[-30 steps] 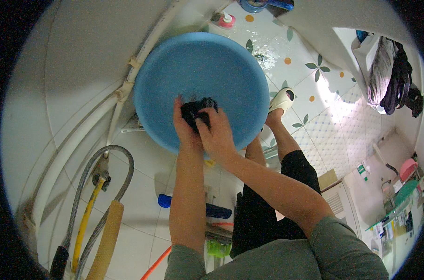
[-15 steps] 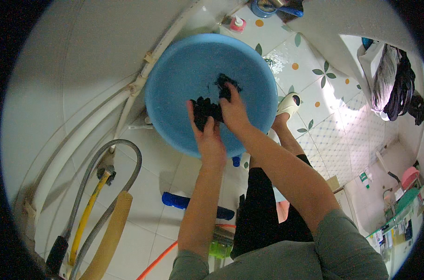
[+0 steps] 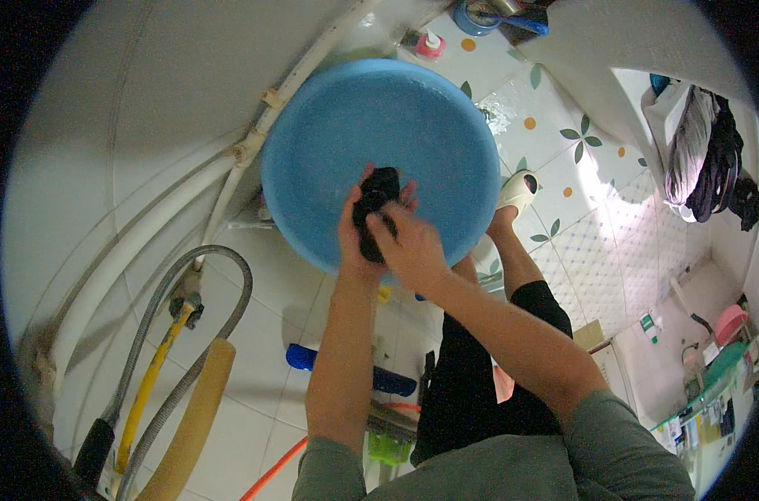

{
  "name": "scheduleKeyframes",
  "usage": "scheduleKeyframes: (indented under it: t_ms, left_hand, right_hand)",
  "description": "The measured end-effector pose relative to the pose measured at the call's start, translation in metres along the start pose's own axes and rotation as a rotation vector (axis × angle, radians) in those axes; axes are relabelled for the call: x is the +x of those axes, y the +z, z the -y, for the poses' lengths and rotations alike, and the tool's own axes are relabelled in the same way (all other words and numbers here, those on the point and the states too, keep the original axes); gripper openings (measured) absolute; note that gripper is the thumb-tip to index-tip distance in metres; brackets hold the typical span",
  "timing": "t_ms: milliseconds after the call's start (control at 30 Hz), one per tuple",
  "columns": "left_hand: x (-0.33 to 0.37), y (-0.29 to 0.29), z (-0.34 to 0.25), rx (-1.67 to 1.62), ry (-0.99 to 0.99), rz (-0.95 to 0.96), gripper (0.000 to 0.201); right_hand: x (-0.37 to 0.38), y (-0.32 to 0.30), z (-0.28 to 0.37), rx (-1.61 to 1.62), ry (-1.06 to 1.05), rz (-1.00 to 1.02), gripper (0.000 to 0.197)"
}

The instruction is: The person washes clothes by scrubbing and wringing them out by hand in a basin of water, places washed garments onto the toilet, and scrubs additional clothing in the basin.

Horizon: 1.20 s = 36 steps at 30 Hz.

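A bunched black cloth is held over the near part of a large round light-blue basin. Beneath and along the left side of the cloth, my left hand cups it, with some fingertips showing past its edge. My right hand presses onto the cloth from the right, its fingers bent over it and slightly smeared by motion. The cloth is folded together, so its exact kind cannot be made out. The basin's inside looks pale blue.
Pipes run along the wall at left, above a looped grey hose. A blue-headed brush lies on the tiles near my left forearm. Beyond the basin stands a pink pump bottle. Dark and grey clothes hang at far right.
Both hands have drawn nearer to me and closer together. The black cloth, stretched between them before, is now gathered into one bundle in the left palm with the right hand on it.
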<state>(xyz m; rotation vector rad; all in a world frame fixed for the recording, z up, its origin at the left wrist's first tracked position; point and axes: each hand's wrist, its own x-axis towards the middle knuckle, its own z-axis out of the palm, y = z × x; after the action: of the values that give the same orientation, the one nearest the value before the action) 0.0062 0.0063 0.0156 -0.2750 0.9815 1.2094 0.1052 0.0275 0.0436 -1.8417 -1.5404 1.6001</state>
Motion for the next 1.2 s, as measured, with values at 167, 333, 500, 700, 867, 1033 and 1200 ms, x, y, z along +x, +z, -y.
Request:
scheduleKeyframes:
  t_ms: [167,333,500,700,867,1033,1200]
  left_hand:
    - [-0.027,0.037,0.048,0.096,0.04,-0.19,0.047]
    - [0.005,-0.027,0.009,-0.396,-0.042,0.483,0.061]
    - [0.007,0.014,0.001,-0.143,-0.018,0.137,0.059]
    - [-0.023,0.018,0.025,-0.01,-0.001,-0.197,0.045]
    - [-0.02,0.018,0.025,0.348,0.238,-0.283,0.06]
    - [-0.002,0.002,0.004,0.829,0.34,-0.333,0.072]
    - [-0.007,0.01,0.003,0.971,0.356,-0.546,0.068]
  right_hand:
    - [0.083,-0.006,-0.05,0.025,0.253,-0.122,0.03]
    - [0.026,0.019,0.005,-0.029,-0.172,-0.134,0.027]
    - [0.006,-0.003,0.021,0.1,-0.051,0.13,0.026]
    - [0.077,-0.003,-0.024,-0.389,-0.591,-0.049,0.02]
    - [0.1,-0.003,-0.036,-0.271,-0.109,-0.104,0.023]
    - [0.087,-0.019,-0.043,-0.409,-0.303,0.071,0.033]
    - [0.071,-0.027,-0.049,0.208,0.229,0.33,0.049]
